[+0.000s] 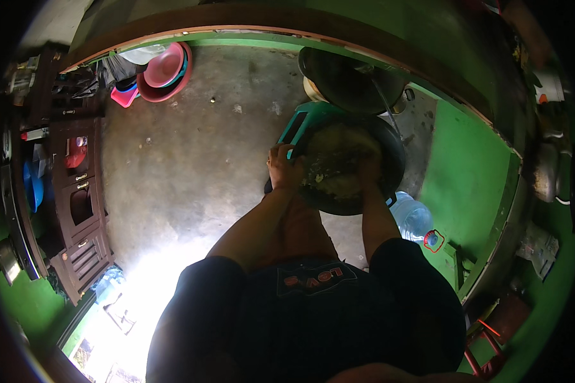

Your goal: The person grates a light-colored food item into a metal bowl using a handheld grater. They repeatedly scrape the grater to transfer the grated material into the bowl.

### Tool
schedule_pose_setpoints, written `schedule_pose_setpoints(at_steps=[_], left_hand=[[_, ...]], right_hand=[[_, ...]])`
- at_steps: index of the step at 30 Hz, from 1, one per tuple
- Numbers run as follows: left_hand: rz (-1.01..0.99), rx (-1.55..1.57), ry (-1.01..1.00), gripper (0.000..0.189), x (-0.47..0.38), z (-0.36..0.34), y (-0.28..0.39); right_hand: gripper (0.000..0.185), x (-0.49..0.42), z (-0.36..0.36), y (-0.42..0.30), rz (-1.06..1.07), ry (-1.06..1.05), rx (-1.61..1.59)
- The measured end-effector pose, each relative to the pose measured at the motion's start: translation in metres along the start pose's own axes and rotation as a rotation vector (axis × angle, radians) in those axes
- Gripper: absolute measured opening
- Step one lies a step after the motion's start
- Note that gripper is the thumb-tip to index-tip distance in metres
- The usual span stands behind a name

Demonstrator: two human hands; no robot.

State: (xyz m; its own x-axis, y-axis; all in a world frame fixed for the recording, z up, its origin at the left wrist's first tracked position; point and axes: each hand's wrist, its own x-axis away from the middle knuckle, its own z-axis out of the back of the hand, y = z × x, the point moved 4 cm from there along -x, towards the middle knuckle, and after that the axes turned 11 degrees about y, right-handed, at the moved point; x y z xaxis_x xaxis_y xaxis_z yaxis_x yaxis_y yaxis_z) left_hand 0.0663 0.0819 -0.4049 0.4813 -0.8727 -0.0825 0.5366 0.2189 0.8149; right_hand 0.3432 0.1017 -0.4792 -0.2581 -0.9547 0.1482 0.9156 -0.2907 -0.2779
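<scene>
A large dark basin (335,203) stands before me, with a pale, lumpy mass (340,184) inside that I cannot identify. My left hand (286,168) is at the basin's left rim, fingers bent over it; shade hides how firmly they grip. Inside the basin, at the right of the mass, is my right hand (368,165), too dark for its fingers to be made out. A green plastic object with a dark slot (294,125) shows behind the basin's upper left edge, close to my left fingers.
A big dark pan (350,86) lies beyond the basin. A large water bottle (414,218) lies by the green wall at right. Stacked plastic basins (165,67) stand at the far left, and a brown wooden cabinet (79,191) lines the left side.
</scene>
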Motion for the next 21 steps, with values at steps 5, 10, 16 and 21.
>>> schedule_pose_setpoints(at_steps=[5, 10, 16, 21], left_hand=[[0.014, -0.022, -0.009, 0.039, -0.002, 0.003, -0.006], [-0.021, 0.001, 0.005, 0.038, -0.004, 0.002, 0.002], [0.004, 0.006, 0.003, 0.039, -0.004, 0.001, -0.006], [-0.003, 0.010, -0.004, 0.038, -0.005, 0.003, 0.000]], right_hand=[[0.030, 0.074, 0.010, -0.084, 0.457, 0.531, 0.175], [0.031, 0.005, 0.001, -0.033, 0.229, 0.021, -0.030], [0.034, 0.064, 0.001, -0.079, 0.352, 0.161, -0.048], [0.036, 0.024, 0.000, -0.045, 0.278, 0.028, -0.039]])
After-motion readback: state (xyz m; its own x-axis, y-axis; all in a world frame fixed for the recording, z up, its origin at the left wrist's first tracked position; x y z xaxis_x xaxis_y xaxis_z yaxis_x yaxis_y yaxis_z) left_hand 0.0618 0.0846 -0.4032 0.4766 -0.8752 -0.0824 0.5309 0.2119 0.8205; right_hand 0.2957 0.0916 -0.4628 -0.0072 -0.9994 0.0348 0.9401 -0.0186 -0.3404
